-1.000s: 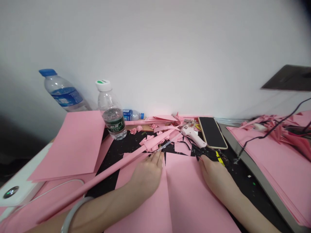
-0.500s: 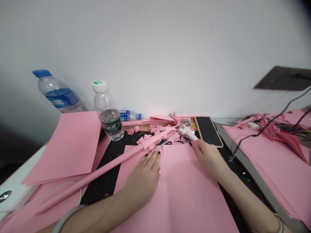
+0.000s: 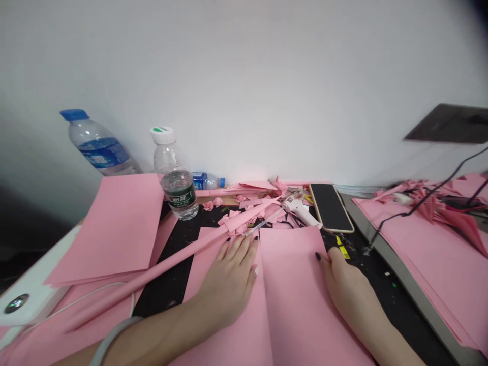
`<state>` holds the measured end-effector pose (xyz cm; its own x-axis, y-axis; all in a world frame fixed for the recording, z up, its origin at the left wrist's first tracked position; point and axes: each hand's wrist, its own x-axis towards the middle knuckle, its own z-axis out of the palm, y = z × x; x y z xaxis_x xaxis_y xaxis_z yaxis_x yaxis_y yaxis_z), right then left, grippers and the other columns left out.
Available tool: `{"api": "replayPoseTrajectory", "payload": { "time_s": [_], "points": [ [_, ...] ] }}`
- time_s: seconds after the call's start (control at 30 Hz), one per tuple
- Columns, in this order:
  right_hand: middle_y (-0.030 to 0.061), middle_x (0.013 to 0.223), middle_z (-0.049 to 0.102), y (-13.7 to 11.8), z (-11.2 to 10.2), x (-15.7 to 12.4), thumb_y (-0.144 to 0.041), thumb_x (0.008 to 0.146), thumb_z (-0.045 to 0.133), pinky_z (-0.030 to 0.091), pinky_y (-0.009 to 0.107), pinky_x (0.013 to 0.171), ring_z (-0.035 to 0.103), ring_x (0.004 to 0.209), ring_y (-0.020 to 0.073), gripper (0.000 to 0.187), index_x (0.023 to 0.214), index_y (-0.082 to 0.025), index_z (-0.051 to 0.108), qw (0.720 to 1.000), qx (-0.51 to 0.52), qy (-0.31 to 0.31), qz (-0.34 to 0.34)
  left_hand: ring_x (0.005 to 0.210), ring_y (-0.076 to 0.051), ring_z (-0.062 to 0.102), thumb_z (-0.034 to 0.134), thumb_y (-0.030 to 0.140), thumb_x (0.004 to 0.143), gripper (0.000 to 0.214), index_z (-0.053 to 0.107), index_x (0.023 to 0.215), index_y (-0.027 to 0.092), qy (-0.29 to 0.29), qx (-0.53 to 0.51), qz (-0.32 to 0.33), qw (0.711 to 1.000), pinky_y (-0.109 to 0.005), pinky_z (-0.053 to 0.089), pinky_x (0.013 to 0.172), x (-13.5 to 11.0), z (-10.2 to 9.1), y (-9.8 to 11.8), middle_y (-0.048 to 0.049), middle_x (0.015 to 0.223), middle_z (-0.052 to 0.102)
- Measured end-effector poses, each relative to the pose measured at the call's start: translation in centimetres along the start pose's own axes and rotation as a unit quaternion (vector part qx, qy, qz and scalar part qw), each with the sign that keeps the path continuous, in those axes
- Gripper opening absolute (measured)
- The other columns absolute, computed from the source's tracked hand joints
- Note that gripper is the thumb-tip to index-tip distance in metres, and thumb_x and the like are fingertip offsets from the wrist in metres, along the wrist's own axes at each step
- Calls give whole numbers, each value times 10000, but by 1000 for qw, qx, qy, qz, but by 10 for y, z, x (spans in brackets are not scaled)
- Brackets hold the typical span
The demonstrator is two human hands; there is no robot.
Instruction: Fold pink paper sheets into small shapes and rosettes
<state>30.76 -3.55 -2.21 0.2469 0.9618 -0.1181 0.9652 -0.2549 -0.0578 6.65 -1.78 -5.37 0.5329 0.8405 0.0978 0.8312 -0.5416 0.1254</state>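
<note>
A large creased sheet of pink paper (image 3: 293,305) lies on a black cutting mat (image 3: 179,249). My left hand (image 3: 232,277) rests flat on the sheet, left of the crease, with its fingers spread and holding nothing. My right hand (image 3: 341,279) lies along the sheet's right edge, with its fingertips at the edge and nothing gripped. A long rolled pink paper tube (image 3: 145,277) runs diagonally past my left hand. Just beyond my left fingertips is a thin metal-tipped tool (image 3: 263,225), partly hidden among pink scraps.
A white-and-pink glue gun (image 3: 301,212) and a black phone (image 3: 330,207) lie beyond the sheet. Pink sheets (image 3: 110,229) stack at left, beside plastic water bottles (image 3: 174,173). More pink paper (image 3: 438,269) and black cables (image 3: 415,206) lie at right.
My right hand has moved back toward me and rightward, from the sheet's far part to its right edge. The sheet reaches farther across the mat than a second ago.
</note>
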Motion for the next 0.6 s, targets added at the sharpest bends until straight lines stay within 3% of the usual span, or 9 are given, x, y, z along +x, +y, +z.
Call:
{"api": "replayPoseTrajectory", "payload": {
  "time_s": [0.6],
  "points": [
    [9, 533, 522, 17, 7, -7, -310, 919, 276, 237, 230, 463, 544, 489, 212, 197, 737, -237, 257, 999, 30, 42, 7, 1360, -240, 228, 210, 299, 957, 484, 223, 1429, 193, -2, -21, 1, 1000, -448, 228, 1084, -1, -2, 0, -46, 1502, 204]
  ]
}}
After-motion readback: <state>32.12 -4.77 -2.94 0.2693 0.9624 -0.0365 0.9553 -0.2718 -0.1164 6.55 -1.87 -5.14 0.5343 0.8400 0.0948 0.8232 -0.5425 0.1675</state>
